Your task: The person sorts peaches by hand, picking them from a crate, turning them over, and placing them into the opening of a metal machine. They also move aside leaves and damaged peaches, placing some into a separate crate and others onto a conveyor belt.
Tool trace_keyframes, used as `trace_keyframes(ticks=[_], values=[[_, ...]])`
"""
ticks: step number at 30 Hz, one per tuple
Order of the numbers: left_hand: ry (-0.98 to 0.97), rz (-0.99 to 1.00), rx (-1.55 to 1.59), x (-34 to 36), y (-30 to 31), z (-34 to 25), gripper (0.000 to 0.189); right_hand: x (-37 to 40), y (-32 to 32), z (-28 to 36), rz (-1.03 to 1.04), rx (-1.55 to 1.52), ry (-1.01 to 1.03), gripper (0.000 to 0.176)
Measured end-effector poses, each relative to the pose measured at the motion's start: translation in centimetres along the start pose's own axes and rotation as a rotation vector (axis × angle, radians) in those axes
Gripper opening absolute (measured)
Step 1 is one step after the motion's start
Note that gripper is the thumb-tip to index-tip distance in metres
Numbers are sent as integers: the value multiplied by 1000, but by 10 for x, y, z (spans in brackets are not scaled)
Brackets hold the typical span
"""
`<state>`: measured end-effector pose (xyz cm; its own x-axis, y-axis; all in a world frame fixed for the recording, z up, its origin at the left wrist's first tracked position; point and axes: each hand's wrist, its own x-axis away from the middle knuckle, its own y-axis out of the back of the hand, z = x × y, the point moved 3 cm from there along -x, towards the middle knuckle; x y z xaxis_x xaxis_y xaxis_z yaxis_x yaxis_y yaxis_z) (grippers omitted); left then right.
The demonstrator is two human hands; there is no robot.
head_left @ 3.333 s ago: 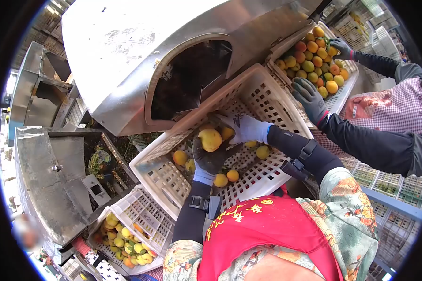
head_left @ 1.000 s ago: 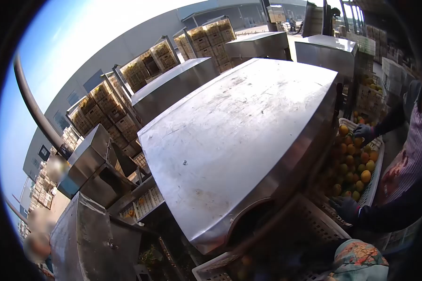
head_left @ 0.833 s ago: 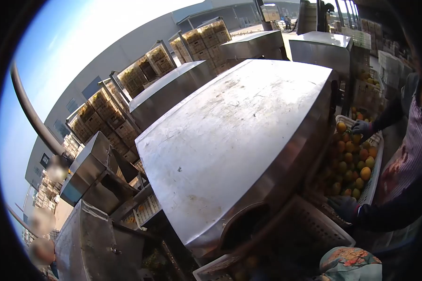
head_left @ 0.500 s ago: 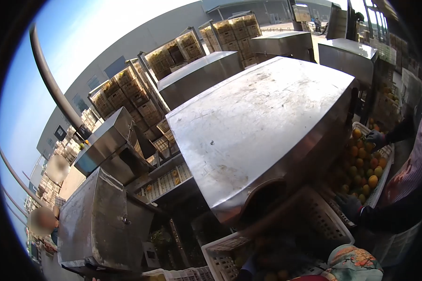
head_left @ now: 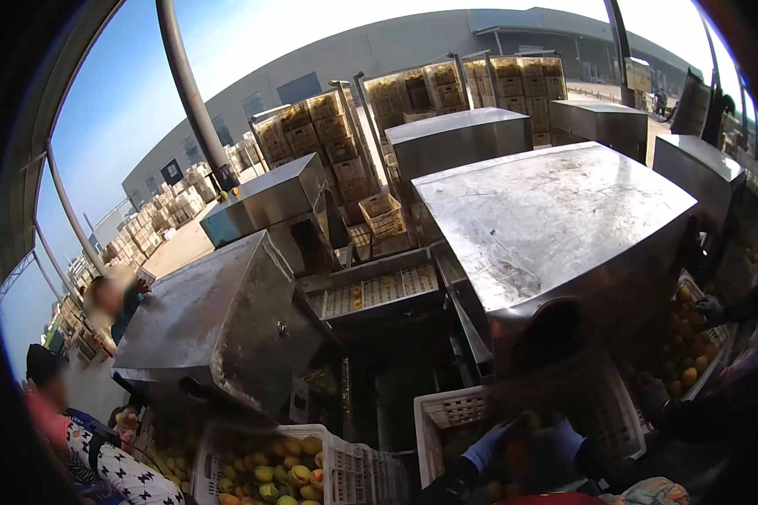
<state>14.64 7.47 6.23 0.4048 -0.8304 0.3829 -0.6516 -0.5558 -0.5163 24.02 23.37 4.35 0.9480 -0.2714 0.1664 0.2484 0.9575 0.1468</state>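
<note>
Both my hands wear blue gloves and are over a white plastic crate [head_left: 429, 414] at the bottom centre. My left hand [head_left: 485, 448] reaches in from the lower left, above fruit [head_left: 494, 490] lying in the crate. Opposite it, my right hand [head_left: 568, 441] is inside the crate's right half. The fingers of both hands fade into deep shade, so I cannot tell whether they hold fruit. Just behind the crate, a metal housing [head_left: 556, 227] has a dark rounded opening [head_left: 552, 328] facing me.
A crate [head_left: 341, 463] of yellow-green and orange fruit [head_left: 282, 471] stands to the left. Another fruit-filled crate [head_left: 720, 341] is at the right, with a co-worker's gloved hand [head_left: 710, 310] at it. Two people are at the left, near a second housing [head_left: 194, 311]. Stacked crates [head_left: 312, 135] rise behind.
The view has swung left and levelled, so the housings sit further right. The left crate of fruit and a person at lower left have come into view, and my gloves show more clearly.
</note>
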Motion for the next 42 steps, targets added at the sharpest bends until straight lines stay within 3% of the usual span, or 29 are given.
trace_keyframes(ticks=[1,2,3,4,5,6,9,10,12,16,18,19,21,24,25,27,31,33,35,37,38,41,42], values=[[-106,13,-61,13,-7,-19,41,2,-6,43,45,-176,83,56],[-356,56,-155,-21,36,19,41,6,-6,92,31,35,172,63],[173,64,536,0,20,-4,39,8,-8,118,10,-28,231,71],[-334,65,-183,16,9,-30,37,6,-7,127,42,-148,307,78],[-278,12,-54,24,-13,-56,35,8,-9,147,42,-231,314,80],[-124,119,284,10,5,-39,40,5,-9,144,58,-295,344,82],[-351,85,214,41,-48,-93,40,18,-1,183,-227,98,531,80],[-332,91,215,40,-53,-93,40,19,-2,180,-241,96,516,80],[-477,-88,80,38,-52,-101,42,17,-5,180,-222,-138,606,71],[-519,-87,38,31,-44,-94,44,18,-10,186,-194,-471,505,64],[-474,-90,-22,41,-64,-110,42,13,-8,186,-43,-837,255,60],[-473,-94,-18,44,-67,-114,42,13,-5,187,-41,-836,250,60],[-495,-131,-227,44,-69,-125,43,8,1,189,21,-703,179,67],[-515,-176,-187,37,-61,-124,47,-1,-1,182,-135,-190,470,92],[-490,-219,-155,37,-59,-125,42,1,2,194,-265,56,491,89],[-538,-291,-384,42,-65,-127,41,-7,1,188,-310,-181,346,85],[-594,-265,-352,35,-52,-129,46,-17,17,199,-148,-331,242,83],[-765,-161,-855,39,-50,-124,46,-17,23,207,-124,259,447,84],[-784,-214,-773,32,-56,-129,47,-17,20,204,-183,436,541,87],[-509,-183,-350,29,-63,-144,49,-10,17,206,-277,295,634,89],[-477,-141,-265,27,-63,-148,47,-8,12,206,-313,255,633,90],[-527,-152,-317,20,-55,-152,44,-12,13,198,-370,463,572,90],[-552,-240,-287,21,-54,-148,40,-15,10,199,-444,513,577,89]])
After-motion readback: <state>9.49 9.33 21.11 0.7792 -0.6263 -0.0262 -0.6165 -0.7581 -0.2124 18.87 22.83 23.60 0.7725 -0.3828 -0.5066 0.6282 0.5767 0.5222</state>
